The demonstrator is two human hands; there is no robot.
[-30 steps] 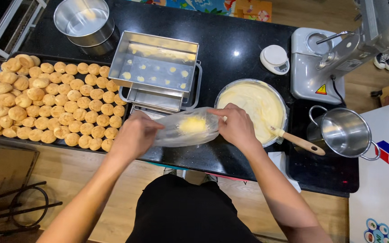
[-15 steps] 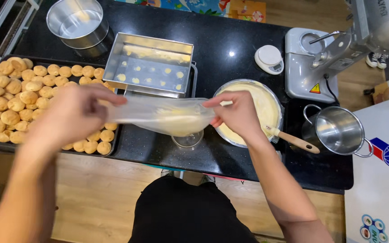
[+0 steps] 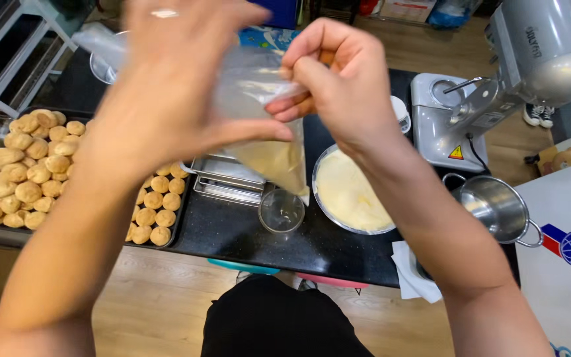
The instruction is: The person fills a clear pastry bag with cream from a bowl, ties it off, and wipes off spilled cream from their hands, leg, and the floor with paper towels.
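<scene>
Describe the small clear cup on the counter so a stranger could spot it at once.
Start at the black counter and find the wide bowl of pale cream. Just left of it, below the clear bag that both hands hold up, stands the small clear cup. It alone is see-through and empty; its neighbours are metal.

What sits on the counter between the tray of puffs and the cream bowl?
In the head view, a stack of metal trays and a small clear glass lie between the tray of puffs and the cream bowl.
</scene>
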